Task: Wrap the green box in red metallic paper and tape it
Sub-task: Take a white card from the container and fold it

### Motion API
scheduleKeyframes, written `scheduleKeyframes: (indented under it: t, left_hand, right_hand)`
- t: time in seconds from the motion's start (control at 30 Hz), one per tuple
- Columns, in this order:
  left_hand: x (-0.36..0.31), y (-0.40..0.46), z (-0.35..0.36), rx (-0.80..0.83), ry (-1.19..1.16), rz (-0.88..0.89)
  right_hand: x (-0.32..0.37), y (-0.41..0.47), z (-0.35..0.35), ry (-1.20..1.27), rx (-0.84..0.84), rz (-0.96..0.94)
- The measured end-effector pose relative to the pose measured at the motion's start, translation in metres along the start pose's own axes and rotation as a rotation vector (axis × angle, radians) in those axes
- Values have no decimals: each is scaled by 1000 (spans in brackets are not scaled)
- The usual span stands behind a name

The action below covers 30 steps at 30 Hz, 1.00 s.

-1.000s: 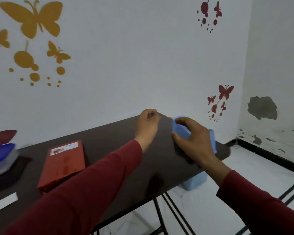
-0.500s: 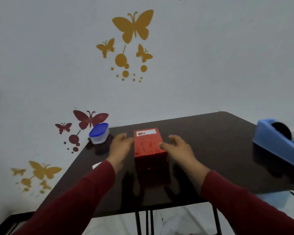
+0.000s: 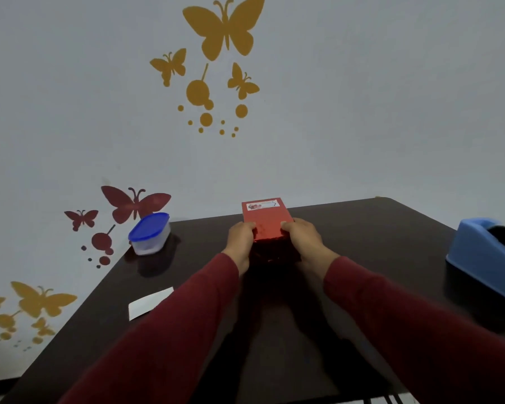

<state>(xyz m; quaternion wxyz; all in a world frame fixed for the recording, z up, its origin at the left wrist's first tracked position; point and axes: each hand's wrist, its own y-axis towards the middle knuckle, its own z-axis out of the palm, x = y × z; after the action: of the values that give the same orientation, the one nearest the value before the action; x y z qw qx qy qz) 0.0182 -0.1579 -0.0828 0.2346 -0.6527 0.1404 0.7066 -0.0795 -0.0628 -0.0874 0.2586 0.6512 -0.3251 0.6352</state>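
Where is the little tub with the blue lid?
The tub sits at the table's far left corner by the wall, left of the red wrapped box.

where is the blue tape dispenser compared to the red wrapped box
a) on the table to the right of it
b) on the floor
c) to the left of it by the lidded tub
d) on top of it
a: the blue tape dispenser stands on the dark table at the right edge, well apart from the red wrapped box that the left hand and right hand hold between them.
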Motion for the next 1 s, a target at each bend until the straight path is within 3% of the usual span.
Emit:
scheduleKeyframes:
  t: [0.17, 0.33, 0.43, 0.57, 0.67, 0.83, 0.93, 1.0]
  left_hand:
    - [0, 50, 25, 18, 14, -27]
    - [6, 64, 22, 55, 85, -27]
    - [5, 64, 8, 43, 160, 39]
    - [-4, 37, -36, -5, 443, 202]
    - [-13, 6, -87, -38, 940, 277]
    - [-6, -42, -167, -171, 1630, 49]
    - [13, -66, -187, -231, 1685, -56]
    - [25, -72, -196, -294, 1561, 30]
  right_hand:
    - [-39, 125, -14, 15, 15, 13]
    - [-31, 104, -9, 37, -6, 30]
    - [-14, 69, -10, -132, -69, -45]
    - [-5, 23, -17, -323, -183, -258]
    - [-8, -13, -17, -405, -183, -393]
    - [-22, -80, 0, -315, -25, -361]
    - [-35, -117, 13, -271, 34, -307]
    - [-45, -138, 19, -247, 64, -277]
